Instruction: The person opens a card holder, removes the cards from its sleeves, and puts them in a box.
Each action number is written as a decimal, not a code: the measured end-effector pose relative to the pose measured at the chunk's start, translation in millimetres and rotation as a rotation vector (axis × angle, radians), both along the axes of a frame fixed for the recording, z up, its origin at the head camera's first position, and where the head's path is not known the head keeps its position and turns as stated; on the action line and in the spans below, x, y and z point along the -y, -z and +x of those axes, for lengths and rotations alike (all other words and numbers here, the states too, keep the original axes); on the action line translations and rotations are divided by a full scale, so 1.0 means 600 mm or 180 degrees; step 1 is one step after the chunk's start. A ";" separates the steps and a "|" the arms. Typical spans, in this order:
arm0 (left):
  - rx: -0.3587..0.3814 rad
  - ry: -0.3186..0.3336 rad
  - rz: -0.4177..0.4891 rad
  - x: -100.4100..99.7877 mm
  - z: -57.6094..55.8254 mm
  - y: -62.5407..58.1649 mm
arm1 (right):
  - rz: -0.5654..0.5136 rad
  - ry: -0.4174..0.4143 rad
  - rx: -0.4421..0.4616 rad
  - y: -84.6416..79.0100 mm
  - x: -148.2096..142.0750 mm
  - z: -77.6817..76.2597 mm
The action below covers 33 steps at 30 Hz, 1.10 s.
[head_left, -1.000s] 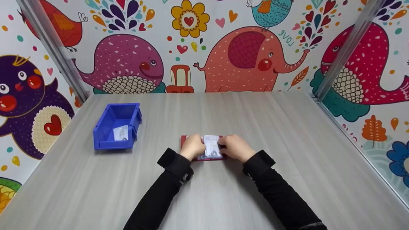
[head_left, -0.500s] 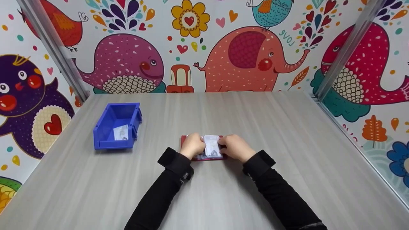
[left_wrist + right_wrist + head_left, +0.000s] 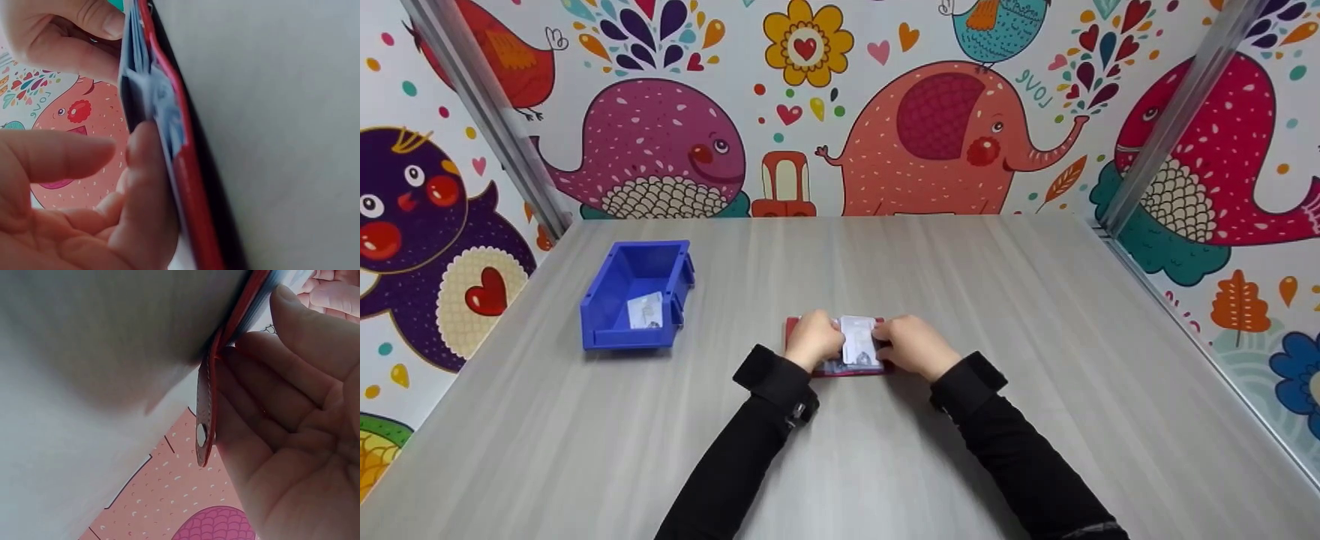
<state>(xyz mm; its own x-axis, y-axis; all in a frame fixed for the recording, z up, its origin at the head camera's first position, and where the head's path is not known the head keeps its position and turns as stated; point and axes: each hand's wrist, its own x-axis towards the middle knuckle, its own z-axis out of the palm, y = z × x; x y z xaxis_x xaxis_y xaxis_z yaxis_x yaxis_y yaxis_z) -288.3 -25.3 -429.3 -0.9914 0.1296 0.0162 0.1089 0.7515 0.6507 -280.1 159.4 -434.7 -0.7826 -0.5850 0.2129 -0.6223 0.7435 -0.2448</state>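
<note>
Card holder position: your red card holder (image 3: 194, 208) lies near the middle of the surface (image 3: 855, 465), in front of you and between your hands.
White card position: the white card (image 3: 859, 341) lies over the holder's plastic pages (image 3: 138, 42), its long sides running away from you; a small grey print shows near its near end.
Left grip: your left grip (image 3: 814, 339) rests over the left part of the holder, fingers bent. In the left wrist view a fingertip touches the plastic pages and the thumb tip stands apart from it; you cannot tell whether this grip clamps anything.
Right grip: your right grip (image 3: 916, 345) pinches the holder's right edge between thumb and fingers, close beside the white card.
Closure strap: a red strap (image 3: 207, 405) projects from the holder alongside your right fingers; it carries a metal snap (image 3: 201, 435).
Blue bin: the blue bin (image 3: 627, 340) stands to your left, well apart from the holder; a white printed piece (image 3: 646, 310) lies inside, toward its near end.
Wrists: you wear black cuffs (image 3: 776, 379) over black sleeves (image 3: 701, 472).
Enclosure: wall panels (image 3: 919, 180) printed with cartoon animals border the surface.
</note>
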 end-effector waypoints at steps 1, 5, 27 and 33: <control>0.0008 -0.0012 -0.0001 0.000 -0.001 0.000 | -0.0001 0.0003 0.0001 0.000 0.000 0.000; 0.0070 -0.0045 -0.0026 -0.001 -0.004 0.000 | 0.0001 0.0009 -0.0011 0.000 0.002 0.001; 0.0417 -0.0073 0.0055 -0.002 -0.011 -0.001 | 0.0076 0.0098 -0.0021 -0.001 0.004 0.002; 0.0510 -0.0069 0.0213 0.000 -0.010 -0.001 | 0.0126 0.0139 -0.0011 0.000 0.005 0.001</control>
<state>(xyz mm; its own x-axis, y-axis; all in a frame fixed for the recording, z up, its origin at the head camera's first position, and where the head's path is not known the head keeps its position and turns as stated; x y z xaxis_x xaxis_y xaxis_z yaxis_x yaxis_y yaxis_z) -294.2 -25.5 -428.5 -0.9846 0.1121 -0.1342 -0.0159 0.7069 0.7071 -279.2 156.2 -434.5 -0.8069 -0.5583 0.1930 -0.5899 0.7790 -0.2126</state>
